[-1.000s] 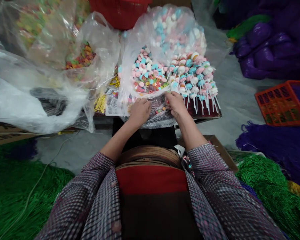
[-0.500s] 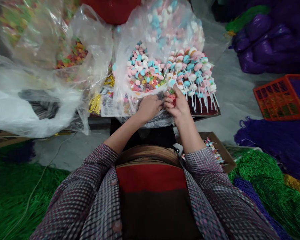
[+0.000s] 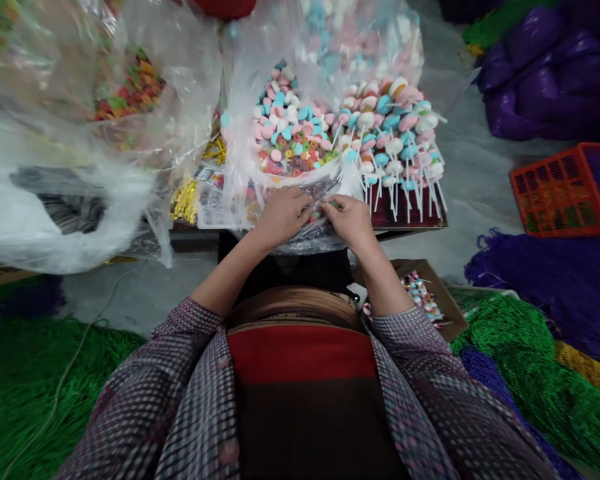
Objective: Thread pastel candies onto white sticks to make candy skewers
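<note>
My left hand (image 3: pixel 283 215) rests knuckles-up on crinkled clear plastic (image 3: pixel 305 237) at the near edge of the table, fingers curled. My right hand (image 3: pixel 350 219) is beside it, fingers pinched on small coloured ring candies (image 3: pixel 325 211) lying on that plastic. Just beyond the hands an open clear bag (image 3: pixel 245 133) holds loose pink, blue and white candies (image 3: pixel 285 127) with small ring candies among them. To its right lies a pile of candy skewers on white sticks (image 3: pixel 397 143).
Another clear bag with orange, green and red candies (image 3: pixel 130 87) is at the left. Gold twist ties (image 3: pixel 185 200) lie by it. A cardboard box with finished skewers (image 3: pixel 423 297) sits by my right elbow. An orange crate (image 3: pixel 563 190), purple and green strands (image 3: pixel 530 360) surround me.
My right hand, lifted toward the skewer pile half a second ago with red candy in its fingers, has come back down onto the plastic. My left hand shifted slightly left. The view tilted a little.
</note>
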The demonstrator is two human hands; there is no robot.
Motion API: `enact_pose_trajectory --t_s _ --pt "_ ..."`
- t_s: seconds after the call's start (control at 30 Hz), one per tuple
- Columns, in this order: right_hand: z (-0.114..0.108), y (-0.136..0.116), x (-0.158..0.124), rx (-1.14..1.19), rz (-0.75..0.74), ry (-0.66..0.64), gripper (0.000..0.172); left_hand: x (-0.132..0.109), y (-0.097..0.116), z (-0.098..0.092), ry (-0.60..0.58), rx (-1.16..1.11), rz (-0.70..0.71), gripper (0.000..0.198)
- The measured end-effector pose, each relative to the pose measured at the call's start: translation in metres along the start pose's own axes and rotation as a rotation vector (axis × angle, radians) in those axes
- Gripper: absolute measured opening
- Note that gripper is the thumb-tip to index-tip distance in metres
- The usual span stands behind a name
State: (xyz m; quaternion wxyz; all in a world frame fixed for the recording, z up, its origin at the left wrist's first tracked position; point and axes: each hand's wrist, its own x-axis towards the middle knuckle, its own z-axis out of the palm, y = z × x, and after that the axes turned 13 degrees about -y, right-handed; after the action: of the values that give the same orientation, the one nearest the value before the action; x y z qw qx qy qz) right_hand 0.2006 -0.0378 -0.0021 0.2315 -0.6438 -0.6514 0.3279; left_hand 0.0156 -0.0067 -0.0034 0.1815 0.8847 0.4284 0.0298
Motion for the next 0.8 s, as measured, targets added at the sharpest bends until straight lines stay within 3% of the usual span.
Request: enact_pose_trajectory --t_s 0.13,0.3,0.67,0.8 --pt "0.0 -0.001 0.0 -0.236 0.016 -0.05 0.018 -0.007 -0.005 0.01 -0.006 -0.009 0.08 0.026" --pt "0.002 -0.001 0.002 -0.438 0.053 -0.088 0.019 -0.011 -0.003 0.009 -0.021 0.0 0.074 0.029" --pt "0.007 -0.008 0.004 -0.452 0.061 -0.127 0.023 -0.006 0.022 -0.02 -0.206 0.191 0.07 0.029" --pt "0.005 -0.005 0.005 -0.178 0.084 -0.03 0.008 -0.01 0.026 -0.024 -0.21 0.194 0.05 0.031"
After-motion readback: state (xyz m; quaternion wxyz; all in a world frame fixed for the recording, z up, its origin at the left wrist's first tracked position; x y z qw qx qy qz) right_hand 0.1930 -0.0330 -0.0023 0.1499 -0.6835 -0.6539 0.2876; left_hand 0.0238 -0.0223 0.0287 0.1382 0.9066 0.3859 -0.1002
